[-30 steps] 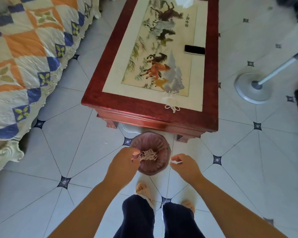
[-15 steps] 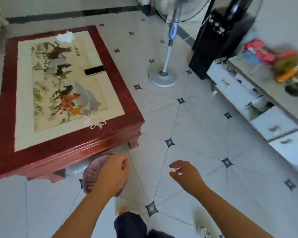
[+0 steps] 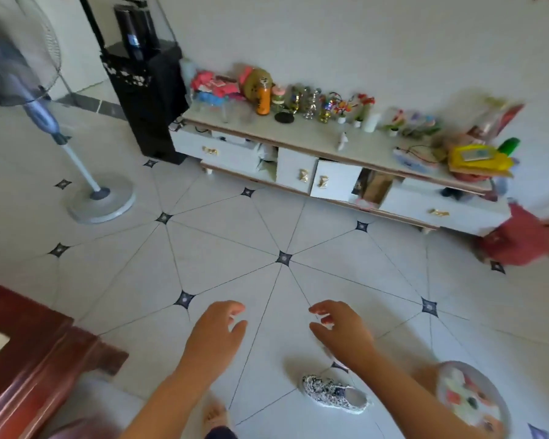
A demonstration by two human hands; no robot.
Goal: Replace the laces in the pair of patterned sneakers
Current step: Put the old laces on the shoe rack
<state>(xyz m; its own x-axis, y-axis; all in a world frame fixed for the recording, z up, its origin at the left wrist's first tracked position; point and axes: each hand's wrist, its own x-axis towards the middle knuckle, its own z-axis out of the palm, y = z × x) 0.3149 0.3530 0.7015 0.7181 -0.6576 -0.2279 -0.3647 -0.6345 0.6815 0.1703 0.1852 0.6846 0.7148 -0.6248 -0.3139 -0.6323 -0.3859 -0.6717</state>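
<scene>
Left grip (image 3: 214, 337) & right grip (image 3: 343, 331) hang over the tiled floor (image 3: 203, 248), a gap btwn them, fingers loosely curled w/ nothing in either. One patterned sneaker (image 3: 333, 396) lies on the floor near the right forearm, closer to the person than both grips & touched by neither. Red worktop (image 3: 29, 359) corner at lower left, fan stand (image 3: 100, 201) at left, low white cabinet (image 3: 330, 172) w/ cluttered top along the far wall.

The single head-worn view looks forward and down from standing height across the tiled floor (image 3: 235, 248) toward a low cabinet (image 3: 330, 179).
</scene>
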